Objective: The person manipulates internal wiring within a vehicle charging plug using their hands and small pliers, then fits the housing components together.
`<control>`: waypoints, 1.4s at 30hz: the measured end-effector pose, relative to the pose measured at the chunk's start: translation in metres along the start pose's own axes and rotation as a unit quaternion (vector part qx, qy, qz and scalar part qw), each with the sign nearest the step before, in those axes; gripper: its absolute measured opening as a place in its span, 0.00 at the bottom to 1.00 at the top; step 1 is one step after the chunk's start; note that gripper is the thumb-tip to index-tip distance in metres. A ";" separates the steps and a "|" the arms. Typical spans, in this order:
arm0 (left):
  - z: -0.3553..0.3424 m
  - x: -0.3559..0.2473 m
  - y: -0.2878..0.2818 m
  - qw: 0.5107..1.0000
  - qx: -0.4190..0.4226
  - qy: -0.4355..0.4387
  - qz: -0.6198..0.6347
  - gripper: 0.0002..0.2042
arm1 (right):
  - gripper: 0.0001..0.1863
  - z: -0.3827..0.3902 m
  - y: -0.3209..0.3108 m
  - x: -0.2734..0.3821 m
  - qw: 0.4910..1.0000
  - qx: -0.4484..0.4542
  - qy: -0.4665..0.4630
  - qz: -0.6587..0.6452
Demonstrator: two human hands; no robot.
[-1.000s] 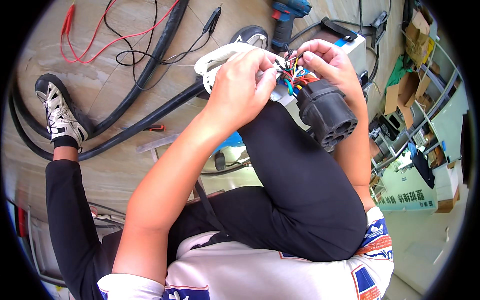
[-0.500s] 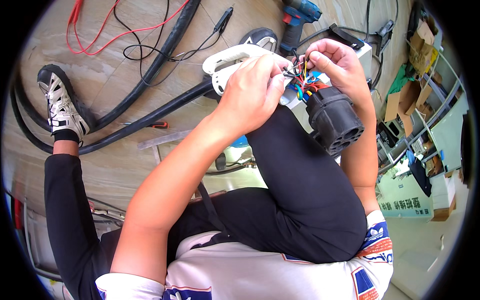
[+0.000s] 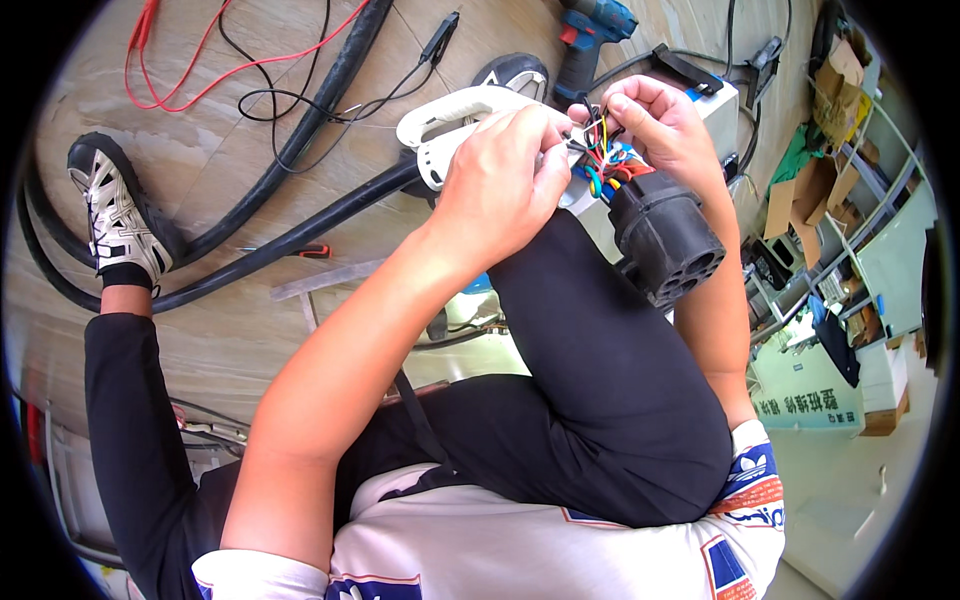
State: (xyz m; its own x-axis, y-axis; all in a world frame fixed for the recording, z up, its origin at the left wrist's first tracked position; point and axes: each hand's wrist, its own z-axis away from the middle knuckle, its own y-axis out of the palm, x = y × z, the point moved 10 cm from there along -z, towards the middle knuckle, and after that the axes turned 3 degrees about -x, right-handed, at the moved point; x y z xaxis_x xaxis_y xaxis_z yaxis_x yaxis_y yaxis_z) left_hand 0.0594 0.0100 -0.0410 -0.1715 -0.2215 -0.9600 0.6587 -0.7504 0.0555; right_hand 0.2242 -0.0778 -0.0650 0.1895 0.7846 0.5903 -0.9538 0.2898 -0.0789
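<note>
Thin coloured wires (image 3: 604, 160) fan out of the back of a black round plug connector (image 3: 668, 240) with several holes in its front face. The connector sits by my raised knee, against my right forearm. Thumb and forefinger of my right hand (image 3: 665, 128) pinch a thin wire above the bundle. My left hand (image 3: 505, 180) is closed, with its fingertips at the left side of the wires; what they hold is hidden. Beneath and behind it lies a white handle housing (image 3: 465, 110), from which a thick black cable (image 3: 300, 245) runs left.
A blue cordless drill (image 3: 592, 45) stands beyond my hands, near a white box (image 3: 718, 115). Red test leads (image 3: 185, 100) and a black clip lead (image 3: 437, 45) lie on the floor. A screwdriver (image 3: 315, 251) rests beside the thick cable. Shelving with cardboard boxes (image 3: 805, 200) stands at right.
Both hands stay close together at the wires, and my right fingers have shifted slightly on them. The whole scene has moved a little left in the picture.
</note>
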 end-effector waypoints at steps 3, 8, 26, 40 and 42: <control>0.000 -0.003 0.000 1.000 -0.019 0.017 -0.008 0.06 | 0.11 0.001 0.003 -0.003 1.000 -0.003 -0.003 -0.023; -0.002 -0.012 0.002 0.997 -0.043 0.054 -0.037 0.06 | 0.10 0.002 0.005 -0.001 0.999 0.007 -0.021 -0.034; -0.002 -0.018 0.009 0.991 -0.061 0.063 -0.099 0.05 | 0.10 0.009 0.006 0.000 0.995 -0.077 0.033 -0.058; -0.008 -0.033 0.019 0.986 -0.026 0.051 -0.154 0.06 | 0.11 0.010 0.003 -0.002 0.993 -0.058 0.015 -0.104; -0.009 -0.035 0.019 0.985 -0.024 0.067 -0.158 0.06 | 0.10 0.010 0.004 0.000 0.993 -0.054 0.013 -0.101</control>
State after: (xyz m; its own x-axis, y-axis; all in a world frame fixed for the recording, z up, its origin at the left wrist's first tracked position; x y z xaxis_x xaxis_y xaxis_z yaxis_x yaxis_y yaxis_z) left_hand 0.0846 0.0086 -0.0087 -0.2775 0.1045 -0.9550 0.6222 -0.7378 -0.2615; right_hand 0.2177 -0.0823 -0.0570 0.3811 0.7179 0.5826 -0.8654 0.4987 -0.0483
